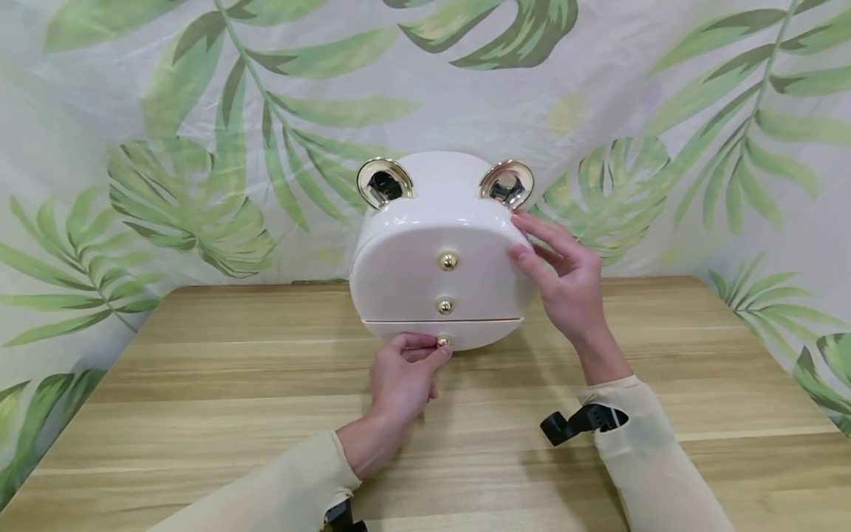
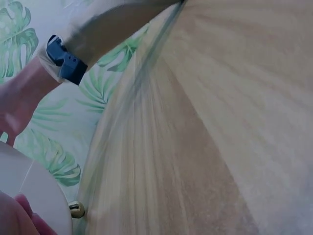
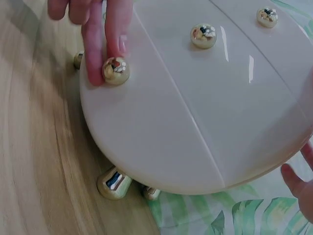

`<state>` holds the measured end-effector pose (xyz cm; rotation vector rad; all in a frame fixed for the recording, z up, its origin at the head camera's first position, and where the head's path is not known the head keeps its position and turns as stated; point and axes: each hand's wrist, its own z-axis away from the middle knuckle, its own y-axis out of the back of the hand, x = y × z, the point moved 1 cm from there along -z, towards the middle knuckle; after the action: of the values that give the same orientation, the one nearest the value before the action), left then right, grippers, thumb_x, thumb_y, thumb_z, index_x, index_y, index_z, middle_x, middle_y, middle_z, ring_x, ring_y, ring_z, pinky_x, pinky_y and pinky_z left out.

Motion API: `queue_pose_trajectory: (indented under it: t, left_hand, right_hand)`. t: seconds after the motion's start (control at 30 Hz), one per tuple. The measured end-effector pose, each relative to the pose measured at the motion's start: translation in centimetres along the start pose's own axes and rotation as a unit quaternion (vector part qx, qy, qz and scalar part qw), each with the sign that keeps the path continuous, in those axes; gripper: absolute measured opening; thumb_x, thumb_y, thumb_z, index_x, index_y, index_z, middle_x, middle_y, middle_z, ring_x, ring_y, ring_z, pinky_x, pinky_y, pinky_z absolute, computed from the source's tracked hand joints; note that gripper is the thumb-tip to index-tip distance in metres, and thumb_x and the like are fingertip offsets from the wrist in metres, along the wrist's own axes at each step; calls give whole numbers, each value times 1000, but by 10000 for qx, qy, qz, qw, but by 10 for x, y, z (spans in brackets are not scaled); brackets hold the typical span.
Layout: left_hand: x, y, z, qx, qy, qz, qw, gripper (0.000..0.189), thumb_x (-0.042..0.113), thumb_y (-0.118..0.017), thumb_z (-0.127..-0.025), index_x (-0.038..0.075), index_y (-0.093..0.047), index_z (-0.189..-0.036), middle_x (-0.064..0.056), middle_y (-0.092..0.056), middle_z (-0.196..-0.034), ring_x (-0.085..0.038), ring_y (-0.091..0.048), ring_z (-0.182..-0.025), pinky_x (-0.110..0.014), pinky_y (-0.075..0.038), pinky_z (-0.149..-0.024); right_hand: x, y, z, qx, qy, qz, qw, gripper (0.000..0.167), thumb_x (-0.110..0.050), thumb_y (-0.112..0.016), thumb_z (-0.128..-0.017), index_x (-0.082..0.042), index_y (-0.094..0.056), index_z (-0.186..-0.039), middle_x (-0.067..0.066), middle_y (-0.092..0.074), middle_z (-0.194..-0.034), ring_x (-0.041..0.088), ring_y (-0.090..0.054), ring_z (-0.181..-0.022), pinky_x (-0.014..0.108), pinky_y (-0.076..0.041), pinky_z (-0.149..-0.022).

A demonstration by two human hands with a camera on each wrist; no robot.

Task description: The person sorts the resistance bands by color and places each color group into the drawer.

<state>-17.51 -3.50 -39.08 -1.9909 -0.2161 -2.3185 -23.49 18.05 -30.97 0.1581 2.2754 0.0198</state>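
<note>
A glossy white drawer box (image 1: 412, 281) with two gold ear-shaped pieces stands at the table's far side. Its rounded front carries three gold knobs in a column. My left hand (image 1: 402, 377) pinches the lowest knob (image 3: 116, 71) between thumb and fingers. Below the middle knob (image 1: 445, 305), a dark seam marks the top of the bottom drawer (image 1: 482, 332). On the box's right side, my right hand (image 1: 572, 284) holds the edge, thumb at the front and forefinger near the right ear (image 1: 507, 183). Its other fingers are partly hidden. The left wrist view shows only part of my left hand (image 2: 17, 218).
The box rests on a wood-grain table (image 1: 266, 414), raised on gold feet (image 3: 115, 183). Right behind it hangs a pale cloth with green leaves (image 1: 319, 111). A black wrist camera (image 1: 585, 421) juts from the right sleeve.
</note>
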Motion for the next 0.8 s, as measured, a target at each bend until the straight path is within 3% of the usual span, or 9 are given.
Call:
queue_pose_trajectory:
  t: [0.13,0.33,0.8]
  left_hand:
    - [-2,-2,0,99,-88,54,9999,20,9,-82,-91,4,-73,-108,-12,-81,-100,-8,-48,-44,-21,-42,-42]
    - [-6,0,-4,305,-133,-238,9992,18,14,-87,-89,6,-76,-101,-10,-81,-91,-9,-49,-43,-21,-41,-41]
    - [-10,2,-8,-130,236,-248,9993,21,25,-81,-96,7,-79,-106,-12,-83,-96,-9,-47,-46,-22,-38,-43]
  right_hand:
    - [2,1,1,-105,-146,-302,9994,36,-1,-74,-97,0,-72,-133,8,-68,-146,19,-62,-138,25,-60,-100]
    - [2,3,0,-208,-196,-250,9993,37,3,-71,-98,2,-70,-135,9,-65,-150,17,-63,-137,24,-61,-95]
    - [1,4,0,-252,-182,-80,9995,38,3,-71,-98,0,-70,-136,8,-65,-149,14,-64,-136,24,-61,-96]
